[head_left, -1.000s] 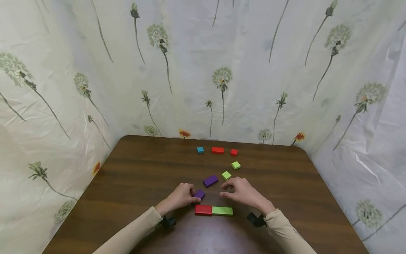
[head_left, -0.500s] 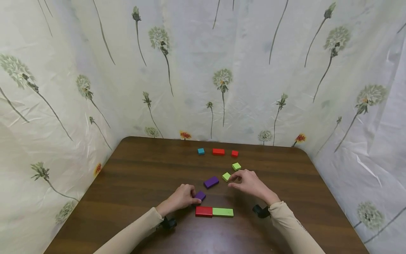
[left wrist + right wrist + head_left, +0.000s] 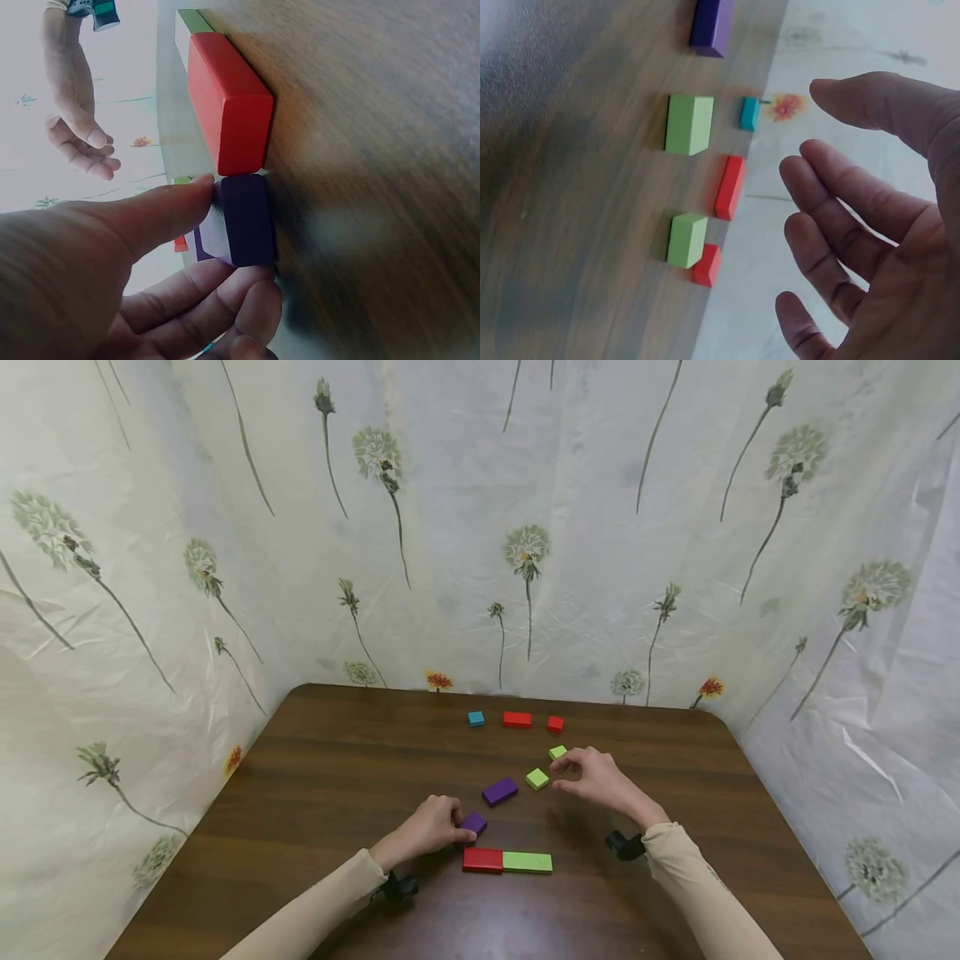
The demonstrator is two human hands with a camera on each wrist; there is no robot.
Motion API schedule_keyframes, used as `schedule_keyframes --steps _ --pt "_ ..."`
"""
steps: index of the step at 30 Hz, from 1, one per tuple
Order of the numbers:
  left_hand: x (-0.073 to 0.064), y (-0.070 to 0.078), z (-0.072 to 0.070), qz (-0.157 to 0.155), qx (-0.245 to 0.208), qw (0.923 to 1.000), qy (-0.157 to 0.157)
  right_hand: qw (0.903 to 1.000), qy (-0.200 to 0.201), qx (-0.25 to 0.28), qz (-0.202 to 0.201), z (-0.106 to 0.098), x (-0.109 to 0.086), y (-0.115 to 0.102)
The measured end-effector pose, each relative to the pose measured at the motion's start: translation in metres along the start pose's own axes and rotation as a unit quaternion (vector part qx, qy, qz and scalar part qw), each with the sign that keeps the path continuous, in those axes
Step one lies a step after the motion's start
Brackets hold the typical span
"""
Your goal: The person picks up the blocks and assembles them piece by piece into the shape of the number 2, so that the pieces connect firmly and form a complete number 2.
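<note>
Between thumb and fingers, my left hand (image 3: 429,827) pinches a purple block (image 3: 250,221) at the table surface. Just in front of it, a red block (image 3: 482,860) and a longer light green block (image 3: 527,862) lie end to end in a row. In the left wrist view the purple block's end is right at the red block's near corner. My right hand (image 3: 600,781) hovers with relaxed, spread fingers and holds nothing. Its fingertips overlap the farther small green block (image 3: 557,752) in the head view, beside the nearer small green block (image 3: 537,778).
Another purple block (image 3: 500,791) lies slanted between the hands. At the back of the brown table (image 3: 360,743) sit a small blue block (image 3: 476,718), a red block (image 3: 517,719) and a smaller red block (image 3: 555,724). A flower-printed curtain (image 3: 450,485) surrounds the table.
My right hand has moved away to the right and farther back, past the nearer small green block. The left hand stays on its purple block.
</note>
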State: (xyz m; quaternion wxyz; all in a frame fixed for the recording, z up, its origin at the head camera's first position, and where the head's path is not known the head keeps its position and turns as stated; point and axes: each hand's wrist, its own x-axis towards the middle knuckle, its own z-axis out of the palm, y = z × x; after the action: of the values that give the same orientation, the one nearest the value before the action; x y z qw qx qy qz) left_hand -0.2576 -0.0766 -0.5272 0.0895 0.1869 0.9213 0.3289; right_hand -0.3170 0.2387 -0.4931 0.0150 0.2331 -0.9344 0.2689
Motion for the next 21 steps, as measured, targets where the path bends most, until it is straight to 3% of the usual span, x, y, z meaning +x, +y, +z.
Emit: schedule_keyframes --steps 11,21 --pt "0.001 0.001 -0.002 -0.006 -0.007 0.9999 -0.003 0.9999 0.000 -0.014 -0.010 0.002 0.009 0.009" --pt "0.000 0.001 -0.001 -0.016 -0.010 0.9997 -0.013 0.9989 -0.033 -0.003 -0.032 0.017 0.020 0.008"
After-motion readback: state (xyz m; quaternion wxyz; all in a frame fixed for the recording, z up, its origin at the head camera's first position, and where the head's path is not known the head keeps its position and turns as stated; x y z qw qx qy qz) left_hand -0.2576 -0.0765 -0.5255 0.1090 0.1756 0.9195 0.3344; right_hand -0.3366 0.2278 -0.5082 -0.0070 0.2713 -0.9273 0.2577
